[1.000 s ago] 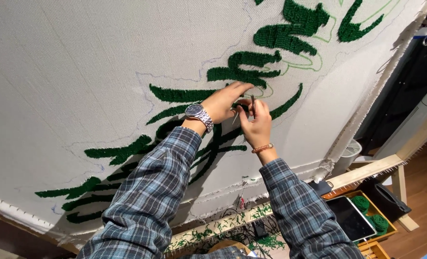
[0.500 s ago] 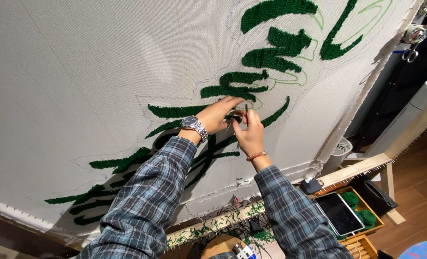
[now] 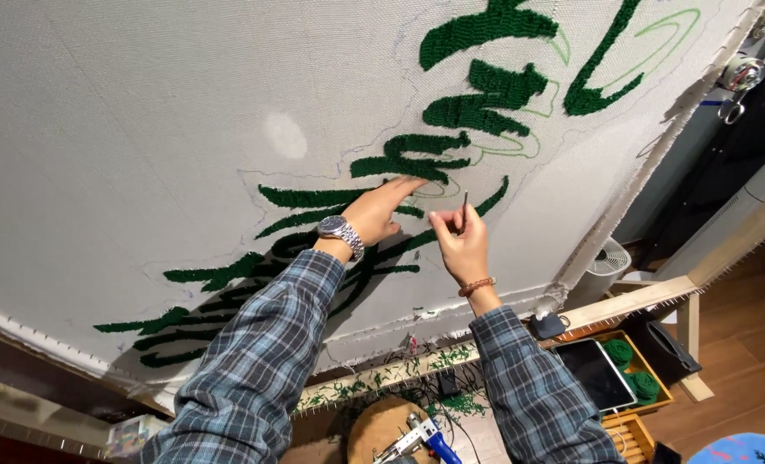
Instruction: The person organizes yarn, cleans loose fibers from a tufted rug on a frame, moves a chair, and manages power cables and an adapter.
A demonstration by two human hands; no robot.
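Note:
A large white tufting cloth stretched on a frame fills the view, with dark green tufted strokes and thin green outlines on it. My left hand, with a metal wristwatch, lies flat on the cloth, fingertips touching a green stroke. My right hand, with a bead bracelet at the wrist, pinches a thin dark needle-like tool upright, just off the cloth beside the left hand. Both sleeves are blue-grey plaid.
A tufting tool with a blue handle sits on a round wooden stool below. Green yarn scraps litter the frame's lower bar. A tablet, green yarn balls in a wooden tray, a white fan and hanging scissors are at right.
My hands were together on the cloth; now they have come apart. The left hand is spread flat, the right has drawn back holding the thin tool. The view has shifted down and left.

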